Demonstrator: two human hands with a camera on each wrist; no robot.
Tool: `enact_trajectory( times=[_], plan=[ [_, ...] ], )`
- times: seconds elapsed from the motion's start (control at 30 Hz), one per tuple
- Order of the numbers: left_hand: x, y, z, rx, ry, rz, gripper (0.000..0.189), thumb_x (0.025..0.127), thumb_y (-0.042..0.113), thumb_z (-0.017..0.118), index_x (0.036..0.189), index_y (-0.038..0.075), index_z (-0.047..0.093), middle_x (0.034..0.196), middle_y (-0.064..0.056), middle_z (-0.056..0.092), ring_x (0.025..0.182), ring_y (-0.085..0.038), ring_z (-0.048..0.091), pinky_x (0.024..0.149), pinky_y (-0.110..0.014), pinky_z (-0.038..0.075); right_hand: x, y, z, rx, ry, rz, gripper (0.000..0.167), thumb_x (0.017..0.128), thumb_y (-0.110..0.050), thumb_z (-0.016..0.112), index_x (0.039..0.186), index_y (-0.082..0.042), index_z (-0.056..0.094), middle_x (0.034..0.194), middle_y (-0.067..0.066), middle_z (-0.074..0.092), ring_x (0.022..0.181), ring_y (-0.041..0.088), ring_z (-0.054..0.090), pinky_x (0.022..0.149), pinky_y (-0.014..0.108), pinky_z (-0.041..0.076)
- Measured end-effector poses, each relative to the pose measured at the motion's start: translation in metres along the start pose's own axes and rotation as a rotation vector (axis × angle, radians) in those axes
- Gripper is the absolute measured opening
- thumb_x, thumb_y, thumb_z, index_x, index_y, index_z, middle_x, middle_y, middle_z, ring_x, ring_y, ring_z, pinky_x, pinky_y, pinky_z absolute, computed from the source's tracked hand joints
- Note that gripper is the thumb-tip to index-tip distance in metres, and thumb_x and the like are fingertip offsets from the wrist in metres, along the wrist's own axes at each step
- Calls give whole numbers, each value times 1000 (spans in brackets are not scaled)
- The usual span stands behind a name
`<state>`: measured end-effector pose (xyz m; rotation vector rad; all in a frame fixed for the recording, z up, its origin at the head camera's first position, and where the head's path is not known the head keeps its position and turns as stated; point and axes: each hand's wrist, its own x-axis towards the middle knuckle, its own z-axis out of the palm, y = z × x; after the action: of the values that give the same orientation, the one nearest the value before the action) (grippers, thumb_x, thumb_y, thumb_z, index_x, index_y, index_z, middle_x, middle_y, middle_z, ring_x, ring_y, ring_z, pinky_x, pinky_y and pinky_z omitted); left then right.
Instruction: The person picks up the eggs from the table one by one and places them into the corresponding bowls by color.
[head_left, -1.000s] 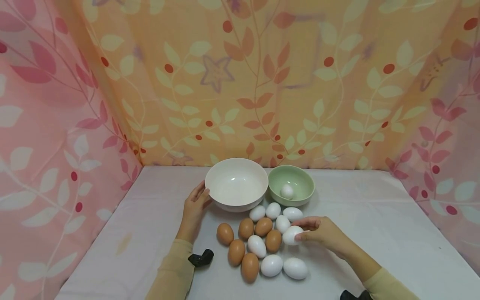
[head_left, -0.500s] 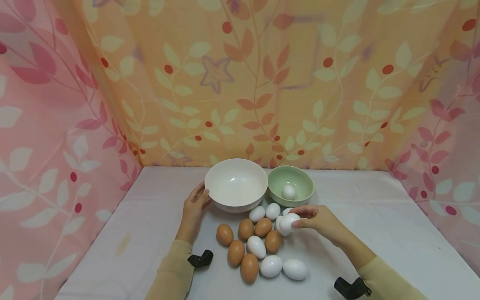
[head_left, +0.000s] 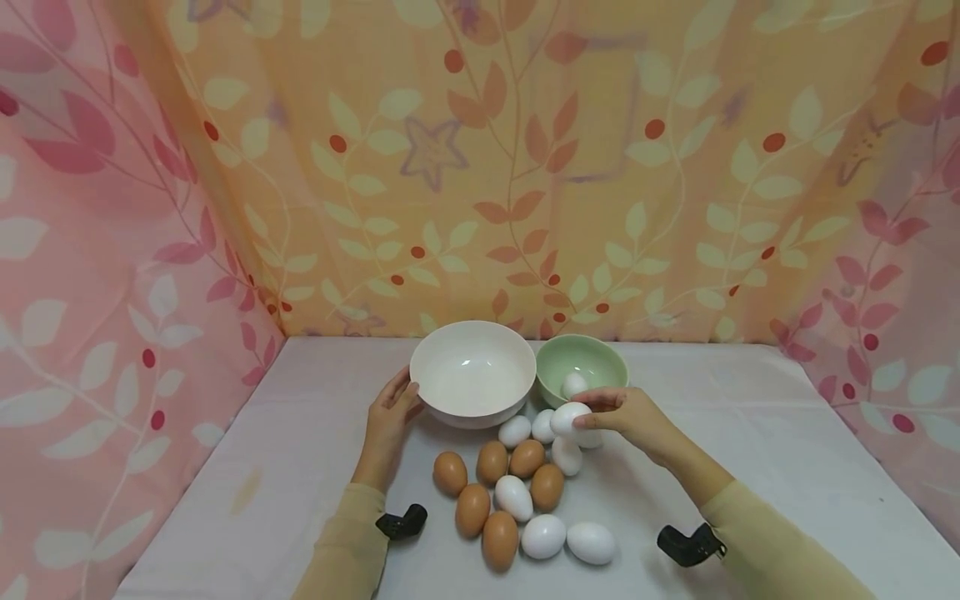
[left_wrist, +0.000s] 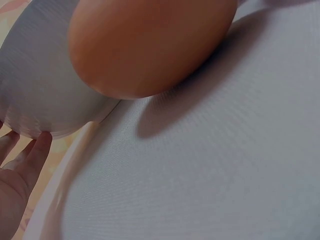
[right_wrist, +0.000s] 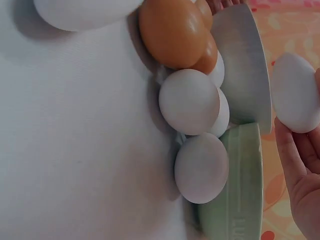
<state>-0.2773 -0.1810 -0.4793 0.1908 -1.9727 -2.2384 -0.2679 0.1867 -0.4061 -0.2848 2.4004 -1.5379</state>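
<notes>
Lifted off the table, a white egg (head_left: 567,418) is pinched between the thumb and fingers of my right hand (head_left: 636,421), just in front of the green bowl (head_left: 551,367). That bowl contains one white egg (head_left: 573,383), partly hidden. My left hand (head_left: 385,429) rests against the left side of the large white bowl (head_left: 474,375); the left wrist view shows its fingertips on the outer wall. Brown eggs (head_left: 472,510) and white eggs (head_left: 513,497) lie loose before the bowls. One white egg (head_left: 591,438) is mostly covered by the right hand and held egg.
A white cloth (head_left: 780,450) covers the table. Patterned fabric (head_left: 525,167) hangs behind and along both sides. Dark wrist-worn devices (head_left: 692,546) sit at both cuffs. A brown egg (left_wrist: 150,45) looms close to the left wrist camera.
My right hand has raised the white egg from the group and carried it away from me, toward the green bowl. The left hand stays at the white bowl.
</notes>
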Motion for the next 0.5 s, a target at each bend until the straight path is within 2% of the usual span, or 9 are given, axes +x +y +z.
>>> enact_trajectory(
  times=[0.3,0.5],
  plan=[
    [0,-2,0,-13,-1,18,52,101,27,59,149,11,45,152,-10,49,105,4,62,92,-22,55,15,-6,-5,-31,40,2,53,84,-34,80,127,-5,67,115,4,74,101,7,64,89,22,50],
    [-1,0,0,-11,-1,14,51,102,26,58,149,11,45,152,-12,48,104,5,62,94,-24,54,26,-9,-10,-50,91,25,55,84,-38,80,128,-6,67,115,3,73,101,8,62,88,21,50]
  ],
)
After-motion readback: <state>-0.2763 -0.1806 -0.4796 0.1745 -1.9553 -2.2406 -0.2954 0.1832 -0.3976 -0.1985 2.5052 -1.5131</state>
